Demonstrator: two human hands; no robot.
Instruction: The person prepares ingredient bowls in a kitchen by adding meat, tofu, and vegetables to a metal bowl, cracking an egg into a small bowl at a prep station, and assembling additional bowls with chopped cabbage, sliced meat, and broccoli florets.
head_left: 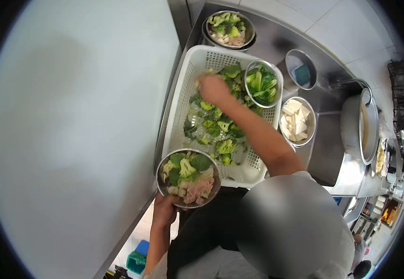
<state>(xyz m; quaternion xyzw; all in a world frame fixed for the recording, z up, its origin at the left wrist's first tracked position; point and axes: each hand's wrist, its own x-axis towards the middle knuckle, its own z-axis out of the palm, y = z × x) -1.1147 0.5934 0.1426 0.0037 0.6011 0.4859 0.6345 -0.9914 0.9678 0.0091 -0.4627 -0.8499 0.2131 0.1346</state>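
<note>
My left hand (165,209) grips the rim and underside of a metal bowl (159,186). In this bowl lie broccoli florets (188,168), pale pieces and thinly cut pinkish meat (200,189). Farther up, my right hand (214,89) is over the left part of a white perforated basket (176,125), its fingers curled and slightly blurred. Whatever they pinch is too unclear to name. Loose broccoli (212,126) is spread over the basket's bottom, and my right forearm hides some of it.
A metal bowl of leafy greens (261,86) rests in the basket's upper right. Around it stand a filled bowl (229,30), a bowl of white tofu-like pieces (297,120), a container with a green sponge (302,76), and a large pot (357,125) near the tap. A pale panel (81,116) borders the left.
</note>
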